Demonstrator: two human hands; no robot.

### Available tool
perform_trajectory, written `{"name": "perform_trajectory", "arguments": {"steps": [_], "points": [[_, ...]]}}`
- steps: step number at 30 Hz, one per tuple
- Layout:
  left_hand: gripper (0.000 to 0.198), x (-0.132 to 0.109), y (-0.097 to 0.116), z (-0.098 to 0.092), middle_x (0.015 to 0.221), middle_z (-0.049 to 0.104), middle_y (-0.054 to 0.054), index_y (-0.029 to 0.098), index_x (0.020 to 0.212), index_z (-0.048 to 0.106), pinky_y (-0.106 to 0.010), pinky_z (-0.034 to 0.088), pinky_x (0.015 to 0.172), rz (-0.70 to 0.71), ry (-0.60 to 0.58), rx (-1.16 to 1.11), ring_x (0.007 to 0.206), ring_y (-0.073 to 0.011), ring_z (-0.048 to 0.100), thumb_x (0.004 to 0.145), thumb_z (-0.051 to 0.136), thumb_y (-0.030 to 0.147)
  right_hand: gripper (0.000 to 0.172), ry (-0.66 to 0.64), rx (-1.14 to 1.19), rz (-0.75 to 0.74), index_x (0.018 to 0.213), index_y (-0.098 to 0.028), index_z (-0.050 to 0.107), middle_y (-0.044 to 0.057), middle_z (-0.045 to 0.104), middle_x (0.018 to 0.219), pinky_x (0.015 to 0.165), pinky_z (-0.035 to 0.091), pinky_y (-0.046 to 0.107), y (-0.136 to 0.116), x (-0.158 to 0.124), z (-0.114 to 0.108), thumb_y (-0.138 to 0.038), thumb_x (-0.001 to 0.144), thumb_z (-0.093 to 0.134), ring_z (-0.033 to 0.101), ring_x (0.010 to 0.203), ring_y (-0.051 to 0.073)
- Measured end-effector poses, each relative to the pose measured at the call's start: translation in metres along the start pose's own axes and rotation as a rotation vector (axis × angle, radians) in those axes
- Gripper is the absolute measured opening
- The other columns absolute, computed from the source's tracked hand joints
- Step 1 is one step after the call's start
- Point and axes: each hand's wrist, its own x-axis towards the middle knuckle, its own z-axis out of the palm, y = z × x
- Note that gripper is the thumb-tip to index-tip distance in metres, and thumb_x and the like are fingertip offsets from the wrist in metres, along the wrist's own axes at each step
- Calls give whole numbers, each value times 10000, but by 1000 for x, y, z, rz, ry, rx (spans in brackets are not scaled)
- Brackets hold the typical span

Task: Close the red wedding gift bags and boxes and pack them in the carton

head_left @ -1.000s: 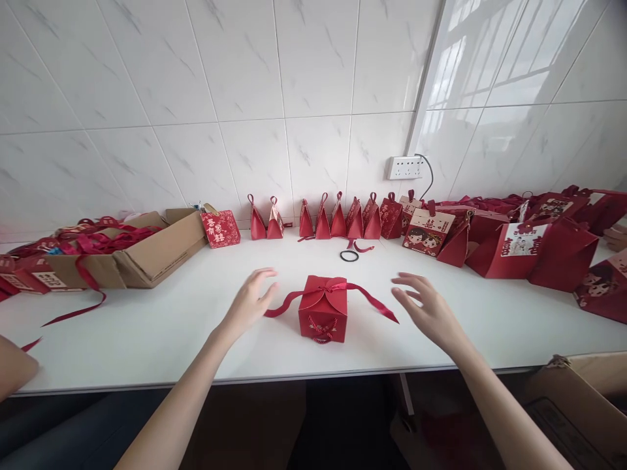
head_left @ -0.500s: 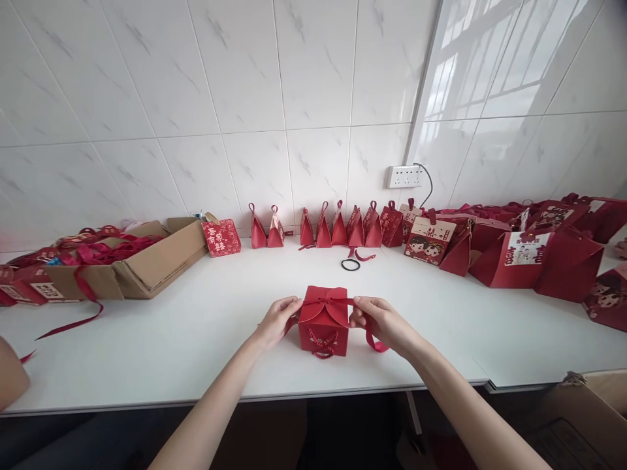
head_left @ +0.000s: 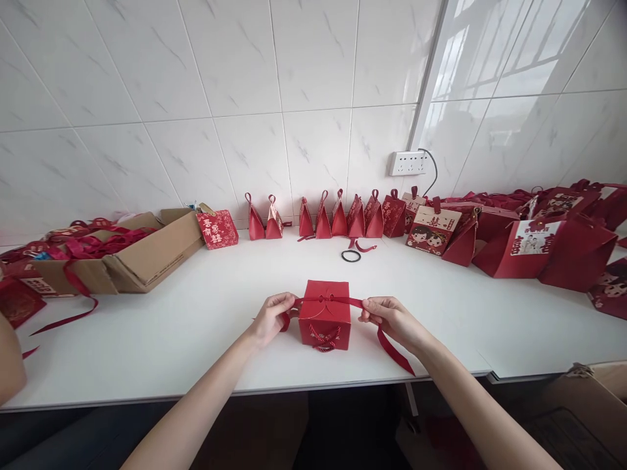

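Note:
A red gift box (head_left: 325, 313) stands upright on the white table in front of me, with a twisted cord handle (head_left: 325, 339) hanging on its near side. Across its top runs a red ribbon (head_left: 349, 301), crossed or knotted at the middle of the lid. My left hand (head_left: 272, 318) pinches the ribbon just left of the box. On the other side, my right hand (head_left: 392, 320) grips the opposite length between thumb and fingers, and its loose tail drops onto the table. The ribbon is stretched nearly straight between both hands.
An open cardboard box (head_left: 161, 251) full of red ribbons is at the left. Several small red bags (head_left: 323, 220) line the wall, and larger red bags (head_left: 524, 251) crowd the right. A black ring (head_left: 351, 256) lies behind the gift box. Another person's arm (head_left: 10, 362) shows at the left edge.
The lid flaps, raised and curved before, now lie flat under the ribbon. My hands have moved slightly apart, drawing the ribbon taut, and more tail hangs from my right hand.

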Motion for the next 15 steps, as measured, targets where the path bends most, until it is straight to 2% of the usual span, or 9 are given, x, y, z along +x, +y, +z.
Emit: {"name": "perform_trajectory", "arguments": {"steps": [4, 9, 12, 15], "points": [[301, 2, 3, -5, 687, 607, -43, 161, 552, 574, -268, 420, 639, 13, -57, 97, 652, -159, 556, 692, 695, 399, 360, -16, -80, -7, 599, -162, 636, -24, 437, 547, 637, 347, 278, 0, 2, -6, -464, 789, 591, 375, 532, 105], [306, -6, 0, 2, 600, 531, -8, 167, 550, 565, -252, 402, 605, 18, -29, 98, 575, -124, 483, 698, 681, 408, 350, -67, -166, 1, 632, -170, 640, -4, 519, 628, 654, 362, 272, 0, 2, -11, -463, 809, 566, 461, 616, 126], [319, -18, -4, 14, 600, 531, -13, 173, 533, 534, -257, 394, 590, 14, 5, 97, 587, -132, 481, 704, 664, 409, 324, -52, -196, -56, 649, -190, 644, 28, 596, 827, 711, 395, 285, -12, -7, -10, -443, 829, 551, 536, 751, 153], [330, -28, -6, 25, 620, 551, -20, 179, 519, 499, -265, 392, 599, 6, 32, 110, 614, -142, 493, 710, 646, 404, 380, -86, -150, -164, 551, -184, 620, 55, 597, 1114, 846, 420, 321, -33, -14, -2, -435, 829, 557, 569, 975, 207]]}}
